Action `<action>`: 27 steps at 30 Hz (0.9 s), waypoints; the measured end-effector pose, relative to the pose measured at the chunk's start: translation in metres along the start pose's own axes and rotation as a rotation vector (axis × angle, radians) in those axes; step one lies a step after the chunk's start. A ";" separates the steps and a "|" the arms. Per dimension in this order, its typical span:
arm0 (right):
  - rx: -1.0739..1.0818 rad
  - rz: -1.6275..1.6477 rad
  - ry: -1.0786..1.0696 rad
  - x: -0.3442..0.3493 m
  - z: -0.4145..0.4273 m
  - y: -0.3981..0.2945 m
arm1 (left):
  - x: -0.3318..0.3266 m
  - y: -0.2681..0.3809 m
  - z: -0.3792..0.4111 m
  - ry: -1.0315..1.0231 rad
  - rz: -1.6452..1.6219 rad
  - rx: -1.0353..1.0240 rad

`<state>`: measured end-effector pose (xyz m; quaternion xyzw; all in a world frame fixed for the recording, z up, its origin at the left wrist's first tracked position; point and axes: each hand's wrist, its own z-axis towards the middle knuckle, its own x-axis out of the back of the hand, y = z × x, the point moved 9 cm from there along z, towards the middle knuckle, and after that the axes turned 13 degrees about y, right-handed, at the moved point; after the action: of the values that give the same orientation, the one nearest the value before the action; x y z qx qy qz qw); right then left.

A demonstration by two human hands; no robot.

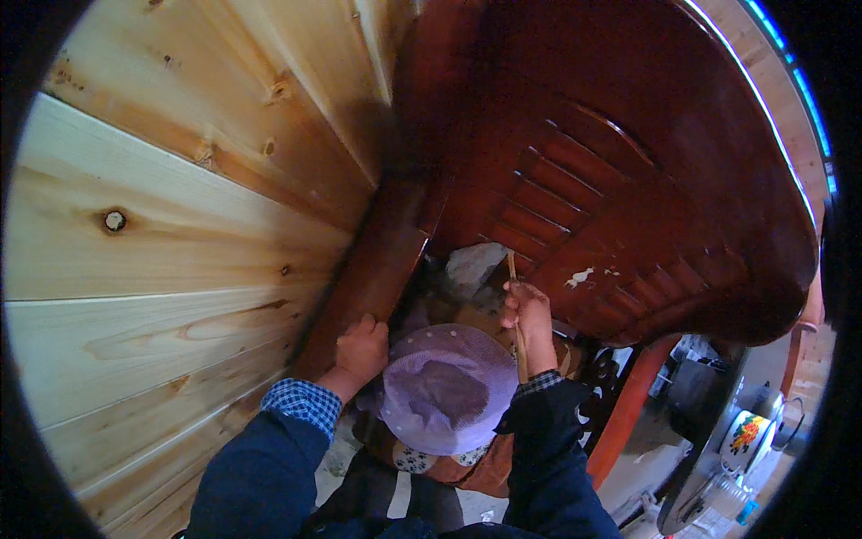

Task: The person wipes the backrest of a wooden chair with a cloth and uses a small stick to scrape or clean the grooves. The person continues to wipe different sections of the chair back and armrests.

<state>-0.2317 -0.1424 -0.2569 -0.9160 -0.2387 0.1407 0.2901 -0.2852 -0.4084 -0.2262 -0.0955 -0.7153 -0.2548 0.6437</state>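
My left hand rests with curled fingers on the dark red-brown wooden edge board beside the pale plank wall. In my right hand is a thin wooden stick, held near the large glossy red-brown wooden panel with slatted grooves. Just past the stick's upper end lies a greyish-white piece that I cannot identify. A purple ribbed cap or hat is between my forearms and hides part of what lies below.
Knotty pine planks rise on the left. At the lower right are a red wooden post, a white enamel container with a flower pattern and a clear plastic container on a dark-edged surface.
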 end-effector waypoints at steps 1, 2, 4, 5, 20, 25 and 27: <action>0.025 -0.020 0.029 -0.005 -0.001 0.000 | 0.003 0.003 0.002 0.012 -0.012 -0.014; 0.051 -0.039 0.059 -0.011 0.001 -0.002 | 0.005 0.006 0.003 0.024 -0.024 -0.028; 0.106 0.200 0.008 -0.010 0.017 0.002 | 0.007 0.006 0.002 0.079 -0.034 -0.074; 0.095 0.144 -0.040 0.002 0.030 0.007 | 0.006 0.009 0.004 0.111 -0.044 -0.105; 0.146 0.024 0.035 0.043 0.013 0.006 | 0.006 0.008 0.003 0.124 0.010 -0.092; 0.121 0.144 0.111 0.008 -0.013 0.003 | 0.003 0.006 0.001 0.108 0.054 -0.066; 0.138 0.165 0.103 0.007 -0.009 0.006 | 0.003 0.005 0.002 0.106 0.035 -0.061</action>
<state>-0.2203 -0.1475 -0.2541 -0.9163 -0.1371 0.1331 0.3519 -0.2852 -0.4037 -0.2219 -0.1139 -0.6704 -0.2700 0.6817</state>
